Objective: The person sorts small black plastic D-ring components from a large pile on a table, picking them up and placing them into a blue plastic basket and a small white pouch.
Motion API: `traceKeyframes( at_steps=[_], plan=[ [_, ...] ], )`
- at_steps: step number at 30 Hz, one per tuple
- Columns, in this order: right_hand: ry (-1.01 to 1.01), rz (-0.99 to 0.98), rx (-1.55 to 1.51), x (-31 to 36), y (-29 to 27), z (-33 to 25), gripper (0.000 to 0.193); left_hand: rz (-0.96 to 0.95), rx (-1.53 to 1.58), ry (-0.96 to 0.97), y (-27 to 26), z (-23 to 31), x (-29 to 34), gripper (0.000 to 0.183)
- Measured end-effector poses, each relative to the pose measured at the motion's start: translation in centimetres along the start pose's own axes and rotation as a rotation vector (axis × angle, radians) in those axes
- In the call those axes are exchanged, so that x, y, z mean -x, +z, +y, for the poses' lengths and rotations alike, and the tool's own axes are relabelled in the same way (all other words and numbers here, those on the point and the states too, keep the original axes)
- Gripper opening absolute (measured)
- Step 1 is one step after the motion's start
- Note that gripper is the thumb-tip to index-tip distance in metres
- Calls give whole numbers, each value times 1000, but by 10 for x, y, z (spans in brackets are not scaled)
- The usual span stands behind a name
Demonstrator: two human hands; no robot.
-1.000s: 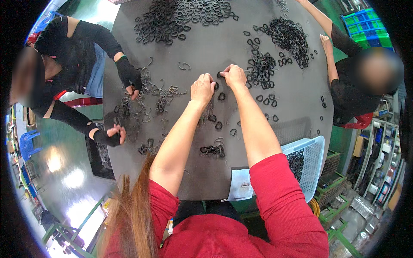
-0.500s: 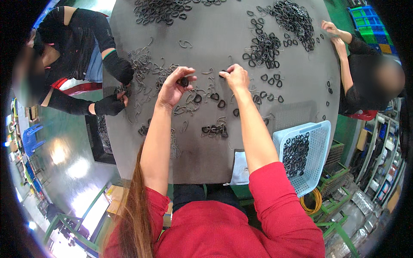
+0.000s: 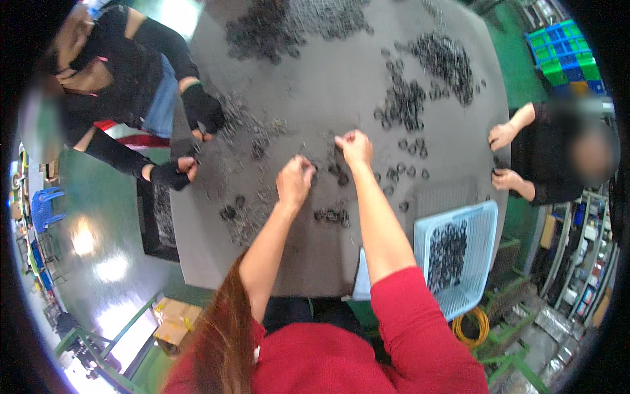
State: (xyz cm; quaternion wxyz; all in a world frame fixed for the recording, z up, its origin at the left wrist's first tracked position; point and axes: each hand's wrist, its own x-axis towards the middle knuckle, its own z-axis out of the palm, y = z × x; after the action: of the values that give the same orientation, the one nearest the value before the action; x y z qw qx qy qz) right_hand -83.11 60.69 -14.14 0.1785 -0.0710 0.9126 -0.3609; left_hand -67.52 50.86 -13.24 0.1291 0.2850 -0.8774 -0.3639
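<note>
- Table [image 3: 315,262]: worker [image 3: 315,358] at six o'clock, first co-worker [image 3: 121,79] at nine, second co-worker [image 3: 551,151] at three.
- First ring heap [image 3: 261,33]: eleven o'clock; second ring heap [image 3: 447,64]: two o'clock.
- Basket [image 3: 478,259]: between four and five o'clock, rings [image 3: 446,256] inside.
- Left hand [image 3: 294,184], right hand [image 3: 355,148]: near table's centre.

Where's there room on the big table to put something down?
The grey table looks bare, though blurry, between the far black ring heap and the right hand. Another bare patch lies between the small ring cluster and the near edge. It's crowded left of the left hand and in the right-side ring piles.
</note>
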Motion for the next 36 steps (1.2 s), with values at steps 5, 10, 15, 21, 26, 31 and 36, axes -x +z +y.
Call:
traceKeyframes(
  at_steps=[5, 10, 15, 21, 26, 31, 36],
  plan=[
    [267, -586, -1122, 32, -58, 2, 15, -606, 1037, -487, -55, 5, -9, 11],
    [308, -523, -748, 58, -69, 31, 25, -590, 1404, -427, -69, 13, -6, 15],
    [15, -148, 307, 83, -33, 5, 39, -349, 623, -406, -24, 11, -7, 22],
    [92, -138, 200, 82, -31, 19, 33, -154, 52, 47, 17, 45, -1, 20],
    [355, -476, -1127, 106, -80, 56, 16, -323, -185, 131, 28, 40, -10, 20],
    [398, -241, -1030, 115, -100, 79, 19, -137, -98, 185, 16, 25, -1, 26],
    [89, 186, 200, 82, -75, 82, 34, -132, -26, 15, 1, 28, 6, 29]
  ],
)
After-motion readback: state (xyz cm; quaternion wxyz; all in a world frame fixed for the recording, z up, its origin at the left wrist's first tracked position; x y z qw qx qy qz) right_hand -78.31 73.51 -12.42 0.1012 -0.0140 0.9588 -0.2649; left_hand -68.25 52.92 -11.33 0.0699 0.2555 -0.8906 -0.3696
